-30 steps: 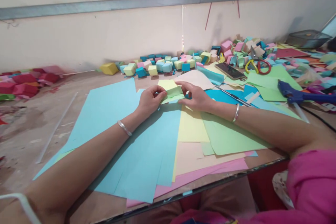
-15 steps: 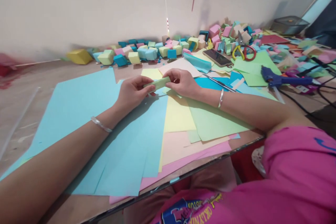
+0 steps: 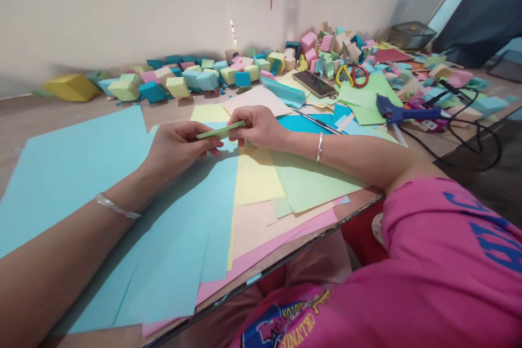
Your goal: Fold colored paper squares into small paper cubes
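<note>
A folded strip of light green paper [image 3: 221, 130] is held edge-on between both hands, just above the sheets. My left hand [image 3: 179, 145] pinches its left end with closed fingers. My right hand [image 3: 258, 126] pinches its right end the same way. Both wrists wear a thin silver bangle. Under the hands lie large light blue sheets [image 3: 81, 163], a yellow sheet [image 3: 255, 176] and a light green sheet [image 3: 310, 179].
A row of small coloured paper cubes [image 3: 196, 79] runs along the wall. A phone [image 3: 314, 84], scissors [image 3: 353, 73], a blue glue gun [image 3: 402, 114] with black cable and paper scraps lie at right. The table's front edge [image 3: 285, 258] is close to my body.
The green paper has gone from a broad folded piece lying by the sheets to a narrow strip held up edge-on. The view has swung right and down.
</note>
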### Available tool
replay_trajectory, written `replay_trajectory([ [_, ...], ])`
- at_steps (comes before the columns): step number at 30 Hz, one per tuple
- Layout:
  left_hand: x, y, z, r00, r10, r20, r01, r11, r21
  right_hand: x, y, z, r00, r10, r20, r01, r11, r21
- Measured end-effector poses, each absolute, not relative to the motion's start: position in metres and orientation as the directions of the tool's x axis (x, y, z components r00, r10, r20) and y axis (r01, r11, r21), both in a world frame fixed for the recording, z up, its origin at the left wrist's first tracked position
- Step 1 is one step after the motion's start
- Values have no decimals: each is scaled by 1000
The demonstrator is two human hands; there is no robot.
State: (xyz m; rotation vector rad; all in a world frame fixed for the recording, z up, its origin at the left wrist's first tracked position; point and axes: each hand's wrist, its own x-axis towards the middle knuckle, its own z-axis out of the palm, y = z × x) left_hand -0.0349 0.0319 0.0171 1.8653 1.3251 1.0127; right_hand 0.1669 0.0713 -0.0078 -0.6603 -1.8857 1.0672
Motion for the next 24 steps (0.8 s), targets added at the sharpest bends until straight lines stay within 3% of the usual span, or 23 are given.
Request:
replay_trajectory([
  [13,-35,33,19,203,930,306,512,-367,777,167,68,-5,-500,781,375,167,512,-843],
  [15,-36,34,17,196,927,319,525,-374,765,166,70,-2,-530,770,356,252,544,-801],
  [18,-38,37,13,149,932,332,558,-356,750,170,71,20,-550,756,355,499,638,-587],
  [20,-39,39,11,109,942,317,559,-322,764,182,64,45,-549,744,382,554,666,-500],
  [21,-39,39,10,96,946,309,557,-308,771,191,55,58,-609,704,366,584,710,-393],
  [24,-38,37,11,91,947,308,576,-303,760,227,7,85,-838,535,110,523,843,-125],
])
